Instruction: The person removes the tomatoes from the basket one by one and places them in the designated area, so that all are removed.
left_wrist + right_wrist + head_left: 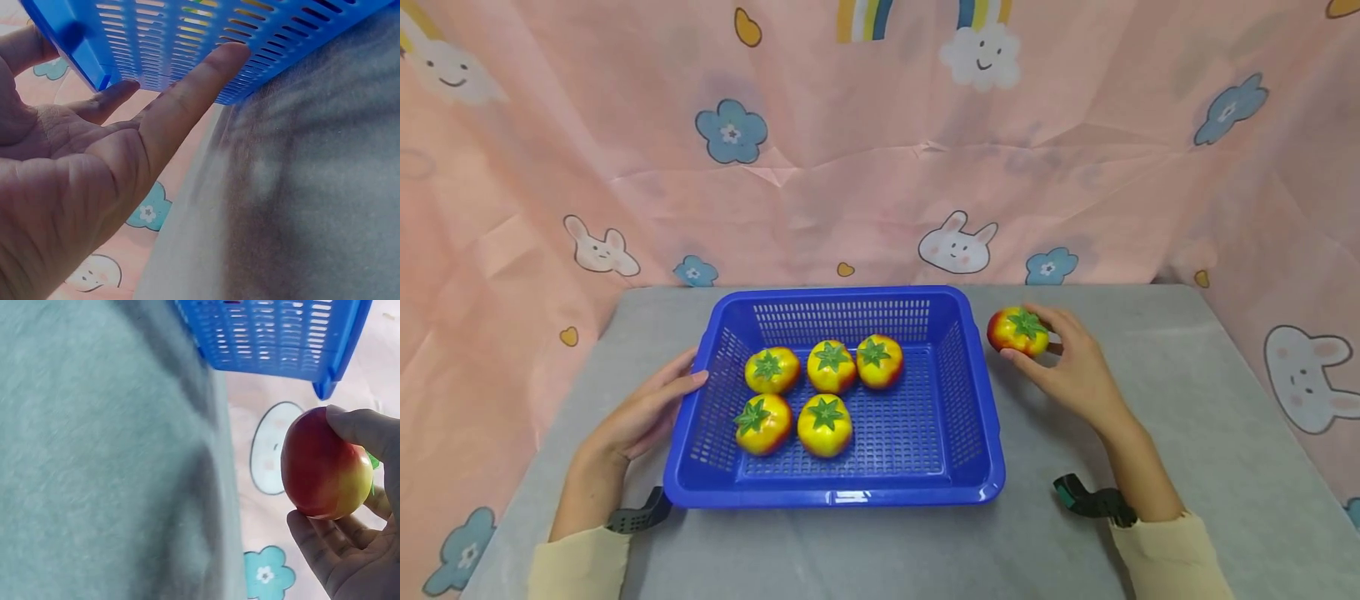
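Observation:
A blue plastic basket (880, 493) with slotted walls stands on the table, several yellow-and-red fruits (825, 427) with green star-shaped leaf tops inside, mostly toward its left half. At the basket's left side, my left hand (651, 404) holds the rim, thumb over it and fingers (187, 97) against the slotted outer wall. Just past the right rim, my right hand (1075, 367) grips another such fruit (1017, 332) between thumb and fingers. In the right wrist view this fruit (322, 465) shows a glossy red side and a yellow end.
Grey cloth covers the table (865, 554). A pink curtain (850, 192) with rabbits, flowers and clouds hangs behind and at both sides. Black wrist mounts (1093, 500) sit on both wrists, below beige sleeves (1172, 558).

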`<state>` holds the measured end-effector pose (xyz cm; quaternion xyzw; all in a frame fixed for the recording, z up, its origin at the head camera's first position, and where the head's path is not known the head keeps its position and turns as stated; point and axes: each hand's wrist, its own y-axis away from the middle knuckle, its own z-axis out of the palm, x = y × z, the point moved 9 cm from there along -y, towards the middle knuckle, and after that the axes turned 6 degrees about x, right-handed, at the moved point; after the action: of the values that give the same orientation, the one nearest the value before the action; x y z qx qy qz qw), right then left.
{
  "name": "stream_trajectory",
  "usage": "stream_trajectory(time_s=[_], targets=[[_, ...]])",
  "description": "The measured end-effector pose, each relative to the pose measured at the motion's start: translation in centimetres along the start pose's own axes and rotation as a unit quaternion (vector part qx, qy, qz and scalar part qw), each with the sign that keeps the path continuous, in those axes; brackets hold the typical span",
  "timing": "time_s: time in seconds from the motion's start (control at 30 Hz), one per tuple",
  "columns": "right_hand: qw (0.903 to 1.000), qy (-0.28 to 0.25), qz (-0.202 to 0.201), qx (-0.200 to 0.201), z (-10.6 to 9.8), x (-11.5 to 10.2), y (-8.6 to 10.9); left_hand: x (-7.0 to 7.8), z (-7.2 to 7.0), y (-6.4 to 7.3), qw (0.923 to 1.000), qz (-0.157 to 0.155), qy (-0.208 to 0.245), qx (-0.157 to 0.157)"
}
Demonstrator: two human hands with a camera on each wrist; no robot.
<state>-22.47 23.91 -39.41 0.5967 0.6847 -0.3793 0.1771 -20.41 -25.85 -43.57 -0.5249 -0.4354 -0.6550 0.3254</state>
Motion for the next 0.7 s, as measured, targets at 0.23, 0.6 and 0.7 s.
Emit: stream_trajectory(time_s=[0.23,0.6,0.7], targets=[[0.9997,0.009,0.012,-0.018,0.3,1.9,0.1,-0.1,0.6,-0.4,0.9999,0.01,0.003,-0.004],[0.999,0.005,0.026,-0.035,1.7,3.2,0.3,0.1,0.2,0.0,0.9996,0.023,0.014,-0.009],[0.999,0.0,0.027,-0.036,1.9,3.3,0.1,0.1,0.0,0.1,0.9994,0.028,0.018,-0.01]])
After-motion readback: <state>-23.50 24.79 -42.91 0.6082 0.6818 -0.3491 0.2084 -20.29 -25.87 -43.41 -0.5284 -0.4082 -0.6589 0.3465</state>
